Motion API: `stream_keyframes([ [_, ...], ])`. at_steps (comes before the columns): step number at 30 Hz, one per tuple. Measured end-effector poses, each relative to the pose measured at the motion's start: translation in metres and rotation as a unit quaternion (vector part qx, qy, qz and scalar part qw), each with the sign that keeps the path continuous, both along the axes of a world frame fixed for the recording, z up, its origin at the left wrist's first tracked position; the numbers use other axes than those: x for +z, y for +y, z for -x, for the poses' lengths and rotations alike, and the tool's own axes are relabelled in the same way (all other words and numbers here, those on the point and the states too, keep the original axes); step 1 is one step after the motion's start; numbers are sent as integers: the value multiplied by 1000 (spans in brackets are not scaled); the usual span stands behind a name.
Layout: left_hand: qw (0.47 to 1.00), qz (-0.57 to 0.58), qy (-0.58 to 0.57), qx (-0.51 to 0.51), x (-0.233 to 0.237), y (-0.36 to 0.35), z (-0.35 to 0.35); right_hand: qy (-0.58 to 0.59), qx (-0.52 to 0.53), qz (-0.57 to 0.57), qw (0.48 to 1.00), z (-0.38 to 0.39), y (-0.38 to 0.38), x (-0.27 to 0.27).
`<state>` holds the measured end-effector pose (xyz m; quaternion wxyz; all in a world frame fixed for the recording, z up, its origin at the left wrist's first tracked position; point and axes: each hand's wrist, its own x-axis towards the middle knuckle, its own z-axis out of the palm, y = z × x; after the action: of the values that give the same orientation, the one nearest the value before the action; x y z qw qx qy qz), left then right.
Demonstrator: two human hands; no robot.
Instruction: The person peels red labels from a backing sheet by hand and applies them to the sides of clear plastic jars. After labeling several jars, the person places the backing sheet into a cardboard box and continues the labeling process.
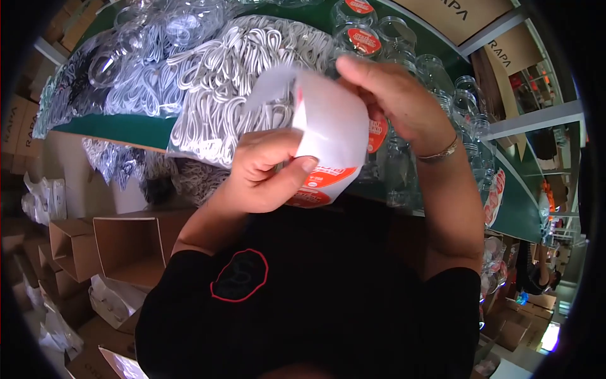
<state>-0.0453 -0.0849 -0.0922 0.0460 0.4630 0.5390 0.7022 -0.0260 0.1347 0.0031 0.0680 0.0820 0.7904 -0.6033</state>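
My left hand (268, 174) is closed on a curled strip of labels (331, 117), its thumb pressing near the lower edge. The strip's white backing bends upward in a wide loop, blurred at its top left. Red-orange printed labels show along its underside. Just right of the loop is my right hand (401, 101), with the thumb stretched out and apart from the fingers. Those fingers are bent and partly hidden behind the strip. Below them is a clear plastic jar with a red label (377, 135).
Bagged white cables (246, 69) lie on the green table (120, 129). Clear jars (467, 95) line the right side, and several at the back have red labels. Open cardboard boxes (129, 252) stand at lower left. A person (540, 275) is at far right.
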Motion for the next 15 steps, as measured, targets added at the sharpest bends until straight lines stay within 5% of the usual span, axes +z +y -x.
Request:
stream_keyframes([
  [2,998,18,55,0,2,4,-6,-34,52,63,996,-9,-4,-2],
  [6,997,-45,67,-9,1,11,-20,162,-77,191,965,-19,-6,-17],
  [9,999,-10,15,38,1,-1,-25,218,-115,213,945,-28,9,-13],
  [12,976,-157,-132,70,-5,-12,-18,259,-140,207,933,-32,19,-16],
  [15,957,-225,-182,-32,6,-8,-18,191,-78,139,968,-50,-9,-27],
])
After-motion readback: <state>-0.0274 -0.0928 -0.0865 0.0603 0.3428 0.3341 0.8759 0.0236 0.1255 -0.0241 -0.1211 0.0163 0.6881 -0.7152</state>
